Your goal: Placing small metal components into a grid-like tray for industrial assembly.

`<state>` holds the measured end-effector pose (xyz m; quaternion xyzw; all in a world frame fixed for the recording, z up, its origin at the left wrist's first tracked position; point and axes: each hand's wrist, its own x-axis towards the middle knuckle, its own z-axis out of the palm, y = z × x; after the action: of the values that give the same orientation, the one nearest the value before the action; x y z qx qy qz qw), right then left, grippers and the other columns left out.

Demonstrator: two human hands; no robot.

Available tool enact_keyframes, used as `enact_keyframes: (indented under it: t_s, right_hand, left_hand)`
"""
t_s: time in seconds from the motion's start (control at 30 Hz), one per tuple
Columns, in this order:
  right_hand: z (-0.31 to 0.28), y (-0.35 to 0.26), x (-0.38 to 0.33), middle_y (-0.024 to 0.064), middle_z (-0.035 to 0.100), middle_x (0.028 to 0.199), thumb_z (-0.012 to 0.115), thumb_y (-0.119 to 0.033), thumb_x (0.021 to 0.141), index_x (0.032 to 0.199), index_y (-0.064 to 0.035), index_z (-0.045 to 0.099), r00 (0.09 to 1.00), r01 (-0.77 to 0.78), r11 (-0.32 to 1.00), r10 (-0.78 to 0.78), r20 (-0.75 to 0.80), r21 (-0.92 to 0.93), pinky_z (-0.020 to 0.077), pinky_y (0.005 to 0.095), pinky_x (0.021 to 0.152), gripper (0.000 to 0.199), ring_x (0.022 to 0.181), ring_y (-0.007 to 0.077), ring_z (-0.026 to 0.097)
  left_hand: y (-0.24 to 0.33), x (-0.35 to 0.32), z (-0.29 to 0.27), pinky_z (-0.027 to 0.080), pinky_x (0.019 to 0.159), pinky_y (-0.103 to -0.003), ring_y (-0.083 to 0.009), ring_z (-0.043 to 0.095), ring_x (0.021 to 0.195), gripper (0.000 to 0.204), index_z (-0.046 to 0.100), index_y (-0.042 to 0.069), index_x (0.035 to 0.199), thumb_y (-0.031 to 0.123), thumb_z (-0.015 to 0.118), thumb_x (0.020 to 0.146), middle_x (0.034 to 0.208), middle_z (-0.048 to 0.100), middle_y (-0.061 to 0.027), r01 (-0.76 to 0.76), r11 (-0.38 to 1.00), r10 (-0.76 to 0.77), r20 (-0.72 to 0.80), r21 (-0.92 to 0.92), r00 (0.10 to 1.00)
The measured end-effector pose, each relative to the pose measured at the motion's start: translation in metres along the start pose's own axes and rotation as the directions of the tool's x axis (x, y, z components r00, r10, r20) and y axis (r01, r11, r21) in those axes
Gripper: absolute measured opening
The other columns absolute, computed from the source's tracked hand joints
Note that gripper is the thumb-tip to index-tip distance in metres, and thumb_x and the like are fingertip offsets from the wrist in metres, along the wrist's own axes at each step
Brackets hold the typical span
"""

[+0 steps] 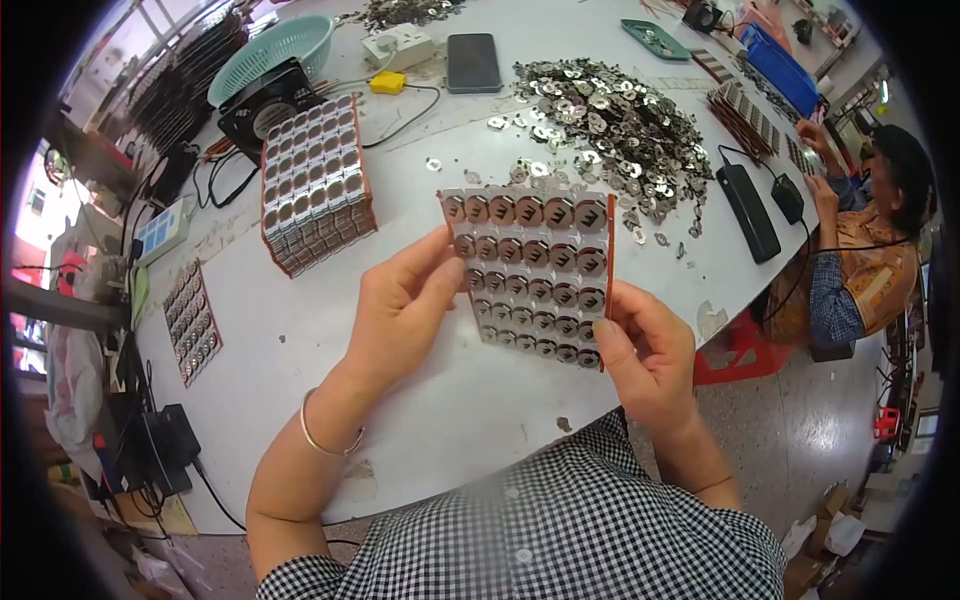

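Between my two hands a sheet-like tray (pixel 609 250) of round metal discs is held up, tilted, above the white table (pixel 430 440). Its discs sit in several rows with dark marks on them, and a reddish-brown edge runs along each side. My left hand (pixel 400 310) pinches the left edge between thumb and fingers; a bangle is on that wrist. My right hand (pixel 652 355) grips the lower right edge, thumb in front and fingers partly hidden behind. Beyond the tray lies a heap of small metal pieces (pixel 625 130), with some scattered toward it.
At the left stand a stack of similar trays (pixel 315 175) and a single flat one (pixel 193 322). Farther back are a fan (pixel 262 115), a green basket (pixel 285 55) and a phone (pixel 473 63). A black bar-shaped device (pixel 748 212) lies right, near a co-worker (pixel 865 240) and a red stool (pixel 742 352).
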<state>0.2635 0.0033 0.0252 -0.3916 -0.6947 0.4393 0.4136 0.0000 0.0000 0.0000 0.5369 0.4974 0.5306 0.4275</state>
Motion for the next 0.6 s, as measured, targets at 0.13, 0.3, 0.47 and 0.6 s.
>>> enact_keyframes:
  t_s: [0.13, 0.3, 0.47, 0.6]
  right_hand:
    - [0.002, 0.002, -0.003, 0.0061, 0.069, 0.094, 0.067, 0.003, 0.092, 0.125, 0.0031, 0.066, 0.996, 0.092, 0.995, -0.092, 0.011, -0.038, 0.0478, 0.0218, 0.062, 0.033, 0.068, 0.0074, 0.059]
    - [0.007, -0.006, -0.004, 0.0079, 0.069, 0.096, 0.069, 0.005, 0.089, 0.122, 0.0026, 0.067, 0.962, 0.262, 0.963, -0.255, 0.094, -0.068, 0.0471, 0.0221, 0.058, 0.033, 0.068, 0.0080, 0.058]
    - [0.013, -0.011, -0.005, 0.0105, 0.068, 0.102, 0.070, 0.007, 0.086, 0.118, 0.0032, 0.068, 0.949, 0.284, 0.958, -0.276, 0.151, -0.030, 0.0467, 0.0236, 0.061, 0.032, 0.069, 0.0105, 0.056]
    - [0.013, -0.008, -0.006, 0.0115, 0.070, 0.103, 0.073, 0.003, 0.088, 0.119, 0.0002, 0.072, 0.957, 0.247, 0.968, -0.238, 0.164, -0.034, 0.0517, 0.0235, 0.062, 0.031, 0.074, 0.0125, 0.064]
  left_hand:
    - [-0.003, 0.001, -0.006, 0.053, 0.068, -0.024, -0.0083, 0.063, 0.082, 0.035, 0.060, -0.005, 0.138, 0.007, 0.053, 0.106, 0.096, 0.070, -0.0035, 0.008, 1.000, -0.009, 0.032, 0.020, 0.999]
    - [-0.008, -0.002, -0.011, 0.054, 0.070, -0.024, -0.0087, 0.064, 0.081, 0.029, 0.065, -0.005, 0.131, 0.005, 0.055, 0.106, 0.093, 0.070, -0.0039, -0.108, 0.993, 0.108, -0.015, -0.049, 0.994]
    - [-0.007, -0.004, -0.012, 0.054, 0.081, -0.024, -0.0092, 0.065, 0.093, 0.026, 0.066, -0.002, 0.128, 0.004, 0.056, 0.105, 0.105, 0.073, -0.0073, -0.172, 0.983, 0.169, -0.051, -0.064, 0.984]
    - [-0.008, -0.002, -0.012, 0.054, 0.082, -0.026, -0.0098, 0.067, 0.093, 0.028, 0.068, -0.001, 0.126, -0.003, 0.055, 0.101, 0.103, 0.072, -0.0038, -0.160, 0.986, 0.157, -0.060, -0.048, 0.986]
